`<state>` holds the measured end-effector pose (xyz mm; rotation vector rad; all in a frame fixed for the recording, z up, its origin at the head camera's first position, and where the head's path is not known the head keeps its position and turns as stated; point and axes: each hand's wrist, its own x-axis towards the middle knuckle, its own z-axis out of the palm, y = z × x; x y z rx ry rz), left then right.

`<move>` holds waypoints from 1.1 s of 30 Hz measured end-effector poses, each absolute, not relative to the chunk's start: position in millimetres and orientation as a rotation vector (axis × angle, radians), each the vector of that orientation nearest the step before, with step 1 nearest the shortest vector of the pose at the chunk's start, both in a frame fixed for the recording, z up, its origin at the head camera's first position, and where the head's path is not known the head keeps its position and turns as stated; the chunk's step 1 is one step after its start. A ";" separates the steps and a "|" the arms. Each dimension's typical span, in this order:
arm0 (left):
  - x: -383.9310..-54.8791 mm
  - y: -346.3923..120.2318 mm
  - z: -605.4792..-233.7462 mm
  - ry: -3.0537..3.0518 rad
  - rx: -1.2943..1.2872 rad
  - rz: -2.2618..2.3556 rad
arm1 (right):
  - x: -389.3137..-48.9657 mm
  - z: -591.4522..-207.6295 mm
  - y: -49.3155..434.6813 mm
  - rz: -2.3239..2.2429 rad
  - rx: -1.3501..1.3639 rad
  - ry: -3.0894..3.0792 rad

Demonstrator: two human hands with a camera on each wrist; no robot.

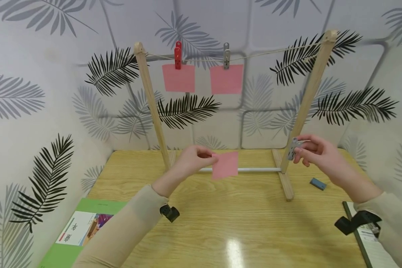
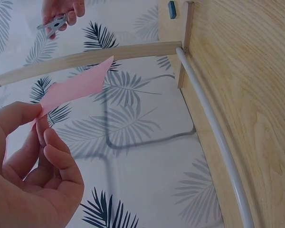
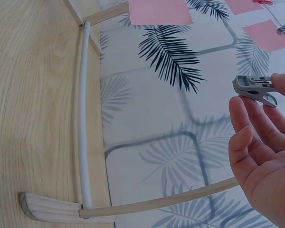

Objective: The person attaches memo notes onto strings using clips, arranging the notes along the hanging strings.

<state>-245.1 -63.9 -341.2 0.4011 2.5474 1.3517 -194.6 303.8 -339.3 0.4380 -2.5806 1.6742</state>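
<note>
My left hand (image 1: 197,160) pinches a pink paper square (image 1: 226,165) by its left edge, between thumb and fingertips. In the left wrist view the paper (image 2: 78,88) bends slightly away from the fingers. Off to the right, by the wooden post, my right hand (image 1: 318,154) holds a grey clothespin (image 1: 292,149) between thumb and fingers. The right wrist view shows this clothespin (image 3: 254,85) from the side. Two more pink squares hang from a string (image 1: 268,54): one under a red clothespin (image 1: 178,56), the other under a grey clothespin (image 1: 226,56).
A wooden frame, its right post (image 1: 309,100) and left post (image 1: 150,100) joined low by a white rod (image 1: 259,169), stands on the wooden table (image 1: 201,230). A small blue block (image 1: 318,183) lies at right. A green book (image 1: 104,205) and a dark-edged pad (image 1: 372,242) flank the front.
</note>
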 end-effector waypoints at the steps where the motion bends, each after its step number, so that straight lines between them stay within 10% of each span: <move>1: -245.7 -63.7 -340.0 2.544 0.412 1.357 | -194.3 -338.4 304.5 1.669 0.436 -2.578; 33: -259.8 -36.0 -298.7 2.509 0.521 1.495 | -201.9 -292.3 313.9 1.925 0.478 -2.293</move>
